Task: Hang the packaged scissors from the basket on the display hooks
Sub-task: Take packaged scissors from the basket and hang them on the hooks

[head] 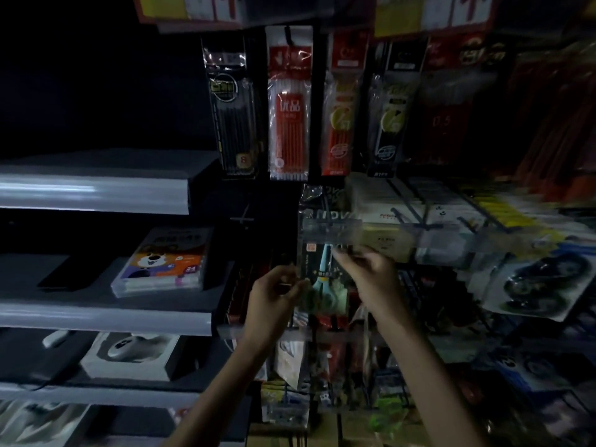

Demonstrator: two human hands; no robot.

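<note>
Head view: both hands (277, 295) (367, 275) grip blurred scissors pack (322, 282), hook unclear.

Access above clear price rail (332, 228) blocked by hanging pen packs (289, 104). Right of rail, passage crowded by wire hooks (416, 214) and boxes. Left of rail, dark gap open before shelf (96, 191).

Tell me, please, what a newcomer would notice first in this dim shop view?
Both hands, left hand and right hand, hold a packaged scissors up at centre, just under a clear rail. Above hangs a bright red pen pack; on the left shelf lies a marker box with a cartoon dog.
</note>
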